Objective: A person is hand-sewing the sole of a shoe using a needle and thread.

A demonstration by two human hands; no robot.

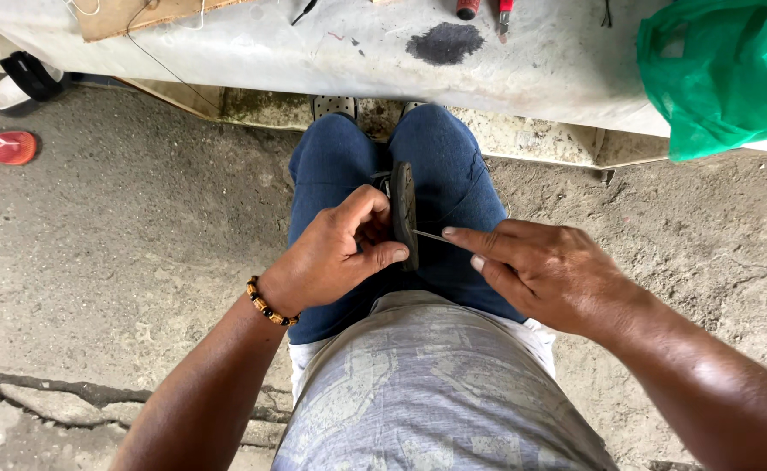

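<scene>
A dark shoe sole (404,209) stands on edge between my knees, clamped by blue jeans (436,157). My left hand (340,253), with a bead bracelet at the wrist, grips the sole from the left, thumb pressed against its near end. My right hand (541,270) holds a thin metal needle (431,235) whose tip touches the sole's right side. A thin thread (479,179) runs over my right thigh.
A worn white table (314,52) stretches across the top with a dark stain (445,42), red-handled tools (504,13) and a green plastic bag (724,78) at the right. A red sandal (0,146) and a black-and-white sandal (21,80) lie on the concrete floor, left.
</scene>
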